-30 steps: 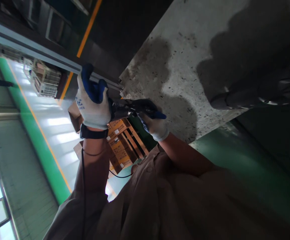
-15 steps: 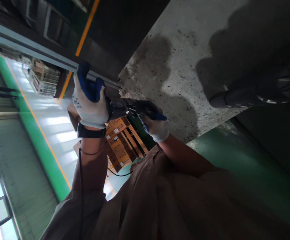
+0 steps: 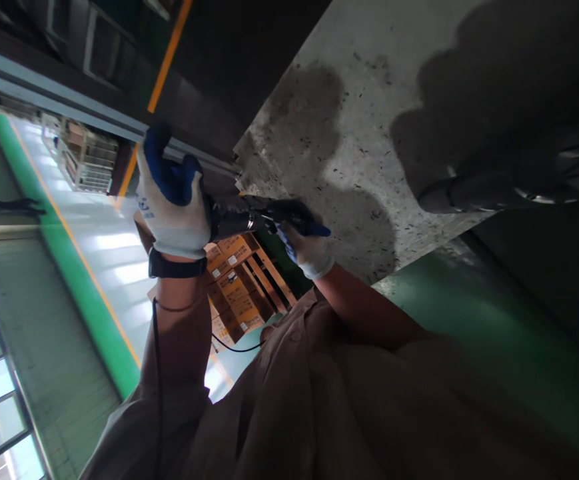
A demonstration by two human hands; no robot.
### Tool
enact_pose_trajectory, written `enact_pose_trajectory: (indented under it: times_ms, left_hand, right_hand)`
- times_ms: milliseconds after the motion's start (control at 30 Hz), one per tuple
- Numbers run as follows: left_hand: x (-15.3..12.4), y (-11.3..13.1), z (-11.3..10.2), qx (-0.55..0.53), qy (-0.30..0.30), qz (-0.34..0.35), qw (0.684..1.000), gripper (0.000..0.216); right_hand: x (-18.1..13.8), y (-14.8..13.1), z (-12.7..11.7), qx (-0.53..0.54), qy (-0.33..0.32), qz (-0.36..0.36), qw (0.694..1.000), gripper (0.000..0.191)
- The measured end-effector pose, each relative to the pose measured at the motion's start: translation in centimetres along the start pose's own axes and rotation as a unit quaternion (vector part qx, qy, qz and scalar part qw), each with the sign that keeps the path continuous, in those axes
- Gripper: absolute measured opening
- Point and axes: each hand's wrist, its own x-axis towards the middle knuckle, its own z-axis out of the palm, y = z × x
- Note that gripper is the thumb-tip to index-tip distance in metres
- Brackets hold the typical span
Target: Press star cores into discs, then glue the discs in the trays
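The person's right grip (image 3: 310,250), in a white glove with blue-coated fingers, was closed around one end of a dark, long-bodied tool (image 3: 264,215). The left grip (image 3: 173,208) had its blue fingers (image 3: 155,147) curled with a gap between them, while the tool's other end met or passed behind that glove; in such gloom I couldn't tell whether it was held there, nor which end was the front. The tool lay between the gloves in front of a brownish shirt (image 3: 294,337), its long axis running crosswise and nearly level, a bright glint (image 3: 252,220) partway along.

Blue printing (image 3: 144,205) marked the left glove, too small to read. A black band (image 3: 176,265) circled the left wrist.

Behind stood brown cartons (image 3: 236,293) with dark characters and white labels (image 3: 232,261), none legible, beside wooden slats (image 3: 272,270). A grey, dark-flecked surface (image 3: 359,157) spread to the right; far left stood a pale crate (image 3: 95,167).
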Motion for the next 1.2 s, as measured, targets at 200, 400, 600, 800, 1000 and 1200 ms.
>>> enact_pose_trajectory:
  times_ms: [200,400,600,800,1000,1200]
  left_hand:
    - [0.1,-0.6,0.2,0.004,0.007,0.008,1.000,0.048]
    - [0.2,0.4,0.1,0.030,0.018,0.016,0.999,0.051]
    - [0.1,0.1,0.0,0.005,0.005,0.031,0.999,0.051]
    - [0.1,0.0,-0.2,0.021,-0.009,-0.003,1.000,0.053]
    - [0.1,0.1,-0.1,0.028,0.015,0.026,0.999,0.053]
    - [0.3,-0.5,0.2,0.046,0.032,0.049,0.997,0.052]
  right_hand:
    - [0.6,1.4,-0.2,0.007,-0.007,0.007,1.000,0.032]
    - [-0.4,0.7,-0.8,0.015,0.003,0.000,1.000,0.037]
    - [-1.0,0.0,-0.7,0.027,-0.017,-0.020,0.999,0.035]
    - [-0.6,1.3,-0.8,0.063,0.030,-0.004,0.998,0.033]
    - [0.1,1.7,-1.5,0.015,0.009,-0.015,1.000,0.031]
    - [1.0,3.7,-1.6,0.011,0.051,0.006,0.999,0.033]
